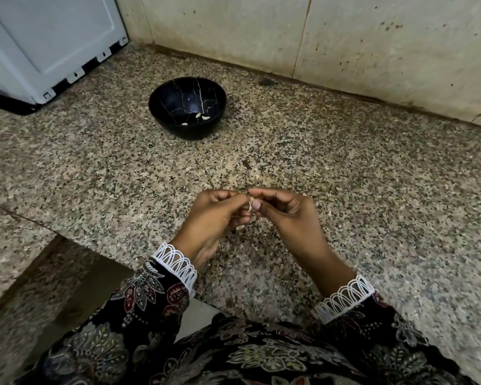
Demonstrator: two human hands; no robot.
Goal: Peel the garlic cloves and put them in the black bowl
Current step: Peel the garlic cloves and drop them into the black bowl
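A garlic clove (pixel 251 205) is pinched between the left hand (pixel 220 211) and the right hand (pixel 285 212), which are held together above the front part of the granite counter (pixel 372 190). The clove is mostly hidden by the fingertips. The black bowl (pixel 187 107) is placed toward the back edge of the counter, well apart from the hands, and three peeled cloves (pixel 202 116) are seen inside it. A white appliance (pixel 47 43) is seen at the back left corner. Dark floral sleeves with white lace cuffs (pixel 175 262) are worn.

Garlic clove (pixel 251 204) mostly hidden between hands; white appliance (pixel 47 37) cut off.
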